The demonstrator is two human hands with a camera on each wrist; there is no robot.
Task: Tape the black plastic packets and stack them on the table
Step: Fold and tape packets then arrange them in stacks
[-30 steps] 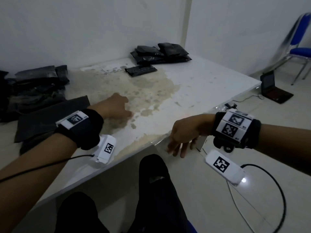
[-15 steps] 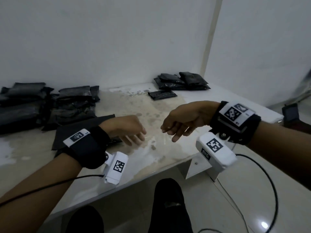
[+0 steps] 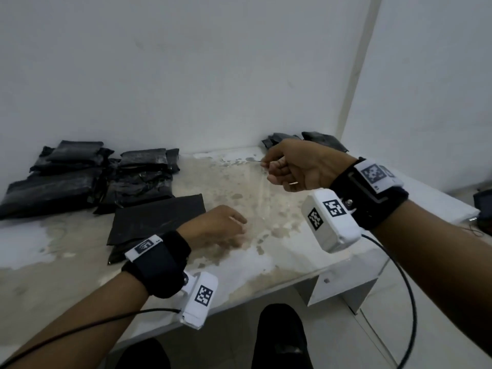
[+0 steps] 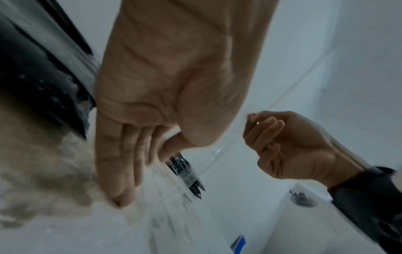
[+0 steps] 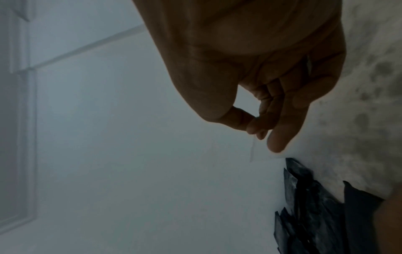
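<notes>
Taping under way: right hand (image 3: 292,169) pinches a clear tape strip (image 3: 257,187) stretched to the relaxed left hand (image 3: 218,227) at centre, black plastic packets (image 3: 87,179) heaped upper left on the stained white desk (image 3: 266,251), apparently untaped.

No readable words, brands or numbers anywhere. Only signs: black-and-white square coded markers on the white plastic camera boxes (image 3: 198,299) and on the white labels (image 3: 374,173) of both black wrist straps, none legible as text.
</notes>
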